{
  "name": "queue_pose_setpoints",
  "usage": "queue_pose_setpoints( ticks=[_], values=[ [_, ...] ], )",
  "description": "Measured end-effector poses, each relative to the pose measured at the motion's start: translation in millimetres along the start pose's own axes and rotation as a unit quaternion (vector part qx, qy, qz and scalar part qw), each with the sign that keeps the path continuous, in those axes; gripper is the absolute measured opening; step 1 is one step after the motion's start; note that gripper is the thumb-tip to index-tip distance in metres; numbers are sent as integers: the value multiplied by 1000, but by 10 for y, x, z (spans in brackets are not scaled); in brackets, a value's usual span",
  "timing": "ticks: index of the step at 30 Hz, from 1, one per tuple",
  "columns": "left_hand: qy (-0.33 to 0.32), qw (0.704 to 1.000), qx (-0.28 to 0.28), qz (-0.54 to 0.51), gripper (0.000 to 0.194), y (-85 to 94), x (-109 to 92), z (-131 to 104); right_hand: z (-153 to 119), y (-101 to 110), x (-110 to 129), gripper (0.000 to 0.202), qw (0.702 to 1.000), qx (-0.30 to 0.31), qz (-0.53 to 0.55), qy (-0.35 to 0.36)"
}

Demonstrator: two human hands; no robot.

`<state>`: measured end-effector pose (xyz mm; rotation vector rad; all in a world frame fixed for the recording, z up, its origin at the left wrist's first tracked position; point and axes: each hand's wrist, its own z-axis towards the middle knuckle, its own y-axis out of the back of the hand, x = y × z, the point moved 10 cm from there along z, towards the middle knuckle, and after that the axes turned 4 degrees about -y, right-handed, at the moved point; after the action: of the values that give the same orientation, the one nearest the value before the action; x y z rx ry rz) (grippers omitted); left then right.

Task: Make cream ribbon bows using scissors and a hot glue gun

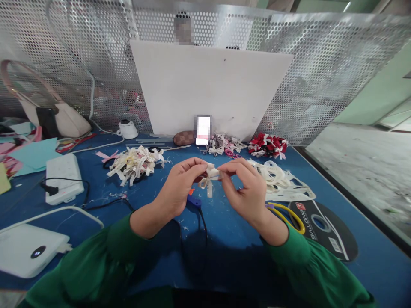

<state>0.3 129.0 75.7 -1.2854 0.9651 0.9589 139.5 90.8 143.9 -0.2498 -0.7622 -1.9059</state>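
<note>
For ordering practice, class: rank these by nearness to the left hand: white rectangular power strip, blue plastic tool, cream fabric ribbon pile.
1. Blue tool, just right of the left hand
2. Ribbon pile, to the left
3. Power strip, farther left

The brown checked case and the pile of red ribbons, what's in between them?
Between the brown checked case and the red ribbons are a glowing screen and a grey-and-white ribbon heap, as the head view shows.

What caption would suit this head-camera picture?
Two hands, left and right, pinch a cream ribbon bow above a blue table strewn with ribbon piles.
</note>
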Motion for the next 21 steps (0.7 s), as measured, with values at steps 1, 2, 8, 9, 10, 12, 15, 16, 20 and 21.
queue_pose_setpoints(
  ticks=[1, 2, 8, 9, 10, 12, 15, 16, 20, 21],
  values=[
    [-9, 1000, 2, 10, 12, -7, -20, -6, 4, -21, -68, 13, 998, 16, 35, -40],
    [-18, 1000, 3, 25, 12, -14, -42, -14, 2, -42, -141, 11, 994, 30, 73, -82],
    [-85, 982, 20, 170, 14, -76, -185, -78, -50, -203, -454, 22, 941, 88, 188, -267],
    [-89, 979, 23, 183, 14, -83, -188, -81, -51, -227, -469, 22, 939, 98, 179, -275],
    [-88, 979, 20, 183, 13, -76, -183, -77, -54, -248, -483, 22, 936, 105, 177, -284],
    [-69, 987, 3, 144, 13, -34, -137, -58, -68, -283, -513, 22, 925, 108, 199, -304],
    [-24, 998, -4, 51, 17, -11, -25, -27, -90, -275, -554, 20, 909, 78, 243, -330],
    [-14, 999, 6, 37, 21, -30, 1, -23, -92, -260, -559, 20, 909, 66, 246, -331],
    [-14, 995, 55, 77, 31, -112, 15, -35, -100, -231, -546, 18, 915, 40, 237, -325],
    [-16, 994, 61, 94, 29, -116, 13, -38, -104, -233, -541, 18, 915, 38, 238, -324]
  ],
)
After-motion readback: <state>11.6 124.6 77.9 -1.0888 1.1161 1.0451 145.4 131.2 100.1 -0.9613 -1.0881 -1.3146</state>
